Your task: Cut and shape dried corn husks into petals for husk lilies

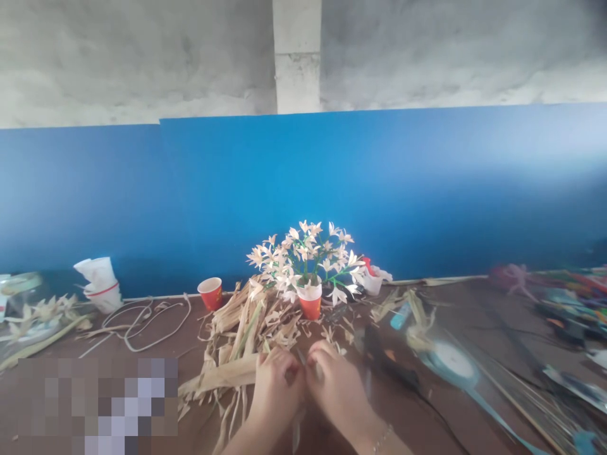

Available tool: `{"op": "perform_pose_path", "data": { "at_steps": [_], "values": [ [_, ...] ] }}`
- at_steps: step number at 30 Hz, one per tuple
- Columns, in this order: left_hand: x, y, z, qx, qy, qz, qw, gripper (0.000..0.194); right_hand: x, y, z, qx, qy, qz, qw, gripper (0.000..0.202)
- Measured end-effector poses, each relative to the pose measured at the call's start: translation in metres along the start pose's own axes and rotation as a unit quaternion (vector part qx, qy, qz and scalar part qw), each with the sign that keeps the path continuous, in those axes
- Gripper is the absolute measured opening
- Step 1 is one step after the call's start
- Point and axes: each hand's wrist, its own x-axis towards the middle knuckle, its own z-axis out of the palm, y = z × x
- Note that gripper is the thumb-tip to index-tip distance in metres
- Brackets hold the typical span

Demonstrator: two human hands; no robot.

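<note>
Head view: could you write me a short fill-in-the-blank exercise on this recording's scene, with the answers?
The panel behind the pale flowers is ____.
The outside of the cup under those flowers is mainly ____.
A matching cup stands on the flowers' ____ side in this view.
Of the left hand and right hand, only the ____ one shows a bracelet.

Missing words: blue; red; left; right.

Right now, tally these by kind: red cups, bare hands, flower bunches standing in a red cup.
Red cups: 2 (left cup, middle cup)
Bare hands: 2 (left hand, right hand)
Flower bunch: 1
Total: 5
</note>
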Motion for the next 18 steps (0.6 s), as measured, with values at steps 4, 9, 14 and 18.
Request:
{"op": "perform_pose_path", "data": {
  "at_steps": [4, 9, 14, 18],
  "values": [
    [-0.001, -0.003, 0.005, 0.008, 0.011, -0.012, 1.0, 0.018, 0.001, 0.002, 0.004, -0.056, 0.014, 0.022, 0.998, 0.01],
    [0.003, -0.01, 0.001, 0.01, -0.005, -0.042, 0.999, 0.019, 0.004, 0.013, 0.0, -0.063, 0.059, 0.075, 0.993, 0.011],
    [0.006, -0.012, -0.004, -0.019, -0.039, -0.024, 0.999, 0.017, 0.005, 0.016, -0.002, 0.088, 0.016, 0.042, 0.995, 0.016],
    [0.004, -0.008, -0.005, -0.004, -0.049, -0.013, 0.999, 0.013, 0.004, 0.012, -0.001, 0.112, -0.025, 0.044, 0.992, 0.014]
  ]
}}
